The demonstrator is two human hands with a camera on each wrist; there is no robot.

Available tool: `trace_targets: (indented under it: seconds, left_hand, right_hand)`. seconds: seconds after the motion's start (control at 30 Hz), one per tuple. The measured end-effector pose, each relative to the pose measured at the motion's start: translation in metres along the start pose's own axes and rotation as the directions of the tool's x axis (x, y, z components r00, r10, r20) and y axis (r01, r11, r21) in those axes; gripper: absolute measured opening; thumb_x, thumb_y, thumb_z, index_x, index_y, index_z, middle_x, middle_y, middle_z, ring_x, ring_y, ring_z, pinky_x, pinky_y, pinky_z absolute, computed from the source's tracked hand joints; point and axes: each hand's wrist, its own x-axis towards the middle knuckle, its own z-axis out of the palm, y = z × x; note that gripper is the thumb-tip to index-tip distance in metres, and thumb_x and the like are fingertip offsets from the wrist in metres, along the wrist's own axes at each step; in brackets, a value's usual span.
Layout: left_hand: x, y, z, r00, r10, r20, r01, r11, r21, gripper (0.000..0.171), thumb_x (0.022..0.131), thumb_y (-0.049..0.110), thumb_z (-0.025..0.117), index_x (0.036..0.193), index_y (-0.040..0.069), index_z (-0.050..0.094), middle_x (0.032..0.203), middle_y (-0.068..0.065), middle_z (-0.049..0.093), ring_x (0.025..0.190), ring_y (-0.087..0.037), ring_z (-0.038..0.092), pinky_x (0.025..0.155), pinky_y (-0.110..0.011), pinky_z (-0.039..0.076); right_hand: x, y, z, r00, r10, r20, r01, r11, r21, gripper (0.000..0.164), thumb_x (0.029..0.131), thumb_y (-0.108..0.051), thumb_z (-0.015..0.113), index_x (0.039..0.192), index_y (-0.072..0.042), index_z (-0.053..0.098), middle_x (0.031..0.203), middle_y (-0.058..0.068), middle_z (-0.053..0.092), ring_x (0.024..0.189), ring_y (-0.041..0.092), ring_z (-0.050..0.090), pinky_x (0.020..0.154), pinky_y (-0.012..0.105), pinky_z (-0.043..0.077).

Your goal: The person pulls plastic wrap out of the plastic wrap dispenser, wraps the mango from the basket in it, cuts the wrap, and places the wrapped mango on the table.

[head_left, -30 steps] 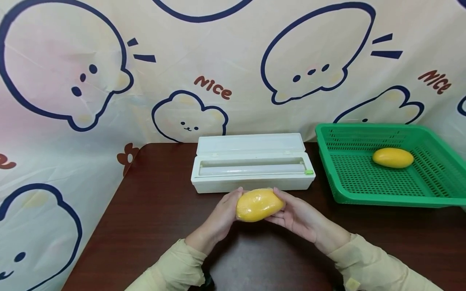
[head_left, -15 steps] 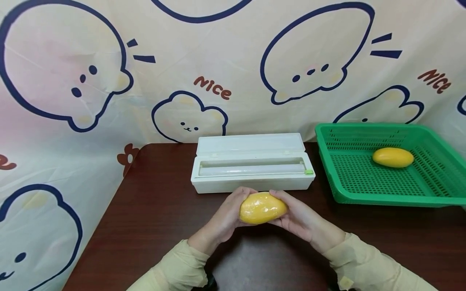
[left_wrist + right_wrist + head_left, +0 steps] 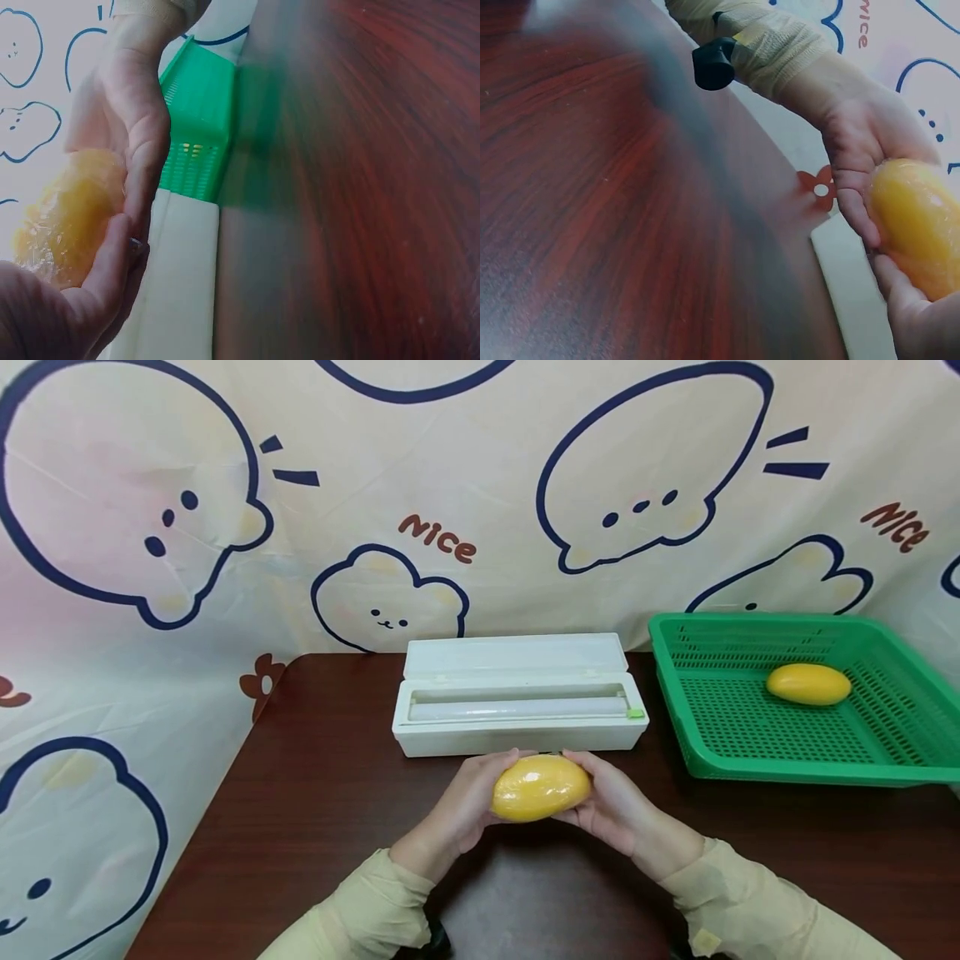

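A yellow mango point(image 3: 542, 787) covered in shiny clear film is held between both hands above the table, in front of the white box. My left hand point(image 3: 459, 806) grips its left end, with the thumb along the upper side. At the other end my right hand point(image 3: 618, 814) holds it, thumb on top and fingers beneath. Wrinkles of the film show on the mango point(image 3: 67, 217) in the left wrist view. In the right wrist view the mango point(image 3: 919, 221) is partly cut off by the frame edge.
Behind the hands stands a white cling film box point(image 3: 517, 739), lid raised, with a film roll point(image 3: 517, 708) inside and a green piece point(image 3: 635, 714) at its right. A green basket point(image 3: 795, 772) at the right holds another mango point(image 3: 808, 684). A patterned cloth point(image 3: 480, 485) hangs behind the table.
The mango has turned from tilted to more level and shifted slightly right. Both hands have changed their hold a little, the left wrapping further round its end.
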Motion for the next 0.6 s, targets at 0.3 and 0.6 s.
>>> trace_targets:
  seconds: [0.3, 0.6]
  left_hand:
    - [0.000, -0.005, 0.001, 0.997, -0.004, -0.073, -0.001, 0.997, -0.073, 0.035, 0.101, 0.023, 0.044, 0.121, 0.004, 0.065, 0.106, -0.010, 0.065, 0.083, -0.015, 0.061, 0.066, -0.032, 0.054]
    - [-0.001, -0.003, -0.005, 0.998, 0.023, -0.057, -0.026, 0.998, -0.056, 0.041, 0.103, 0.028, 0.045, 0.128, -0.001, 0.058, 0.109, -0.014, 0.065, 0.084, -0.016, 0.063, 0.068, -0.032, 0.055]
  right_hand:
    - [0.000, 0.002, 0.001, 1.000, -0.009, -0.024, 0.009, 1.000, 0.027, 0.045, 0.107, -0.022, 0.028, 0.139, 0.009, 0.029, 0.120, 0.013, 0.052, 0.104, 0.018, 0.057, 0.092, 0.039, 0.049]
    - [0.002, -0.002, -0.015, 0.988, 0.001, 0.155, 0.026, 0.984, -0.174, 0.066, 0.106, -0.044, 0.034, 0.143, 0.009, 0.027, 0.125, 0.016, 0.055, 0.112, 0.029, 0.057, 0.098, 0.045, 0.044]
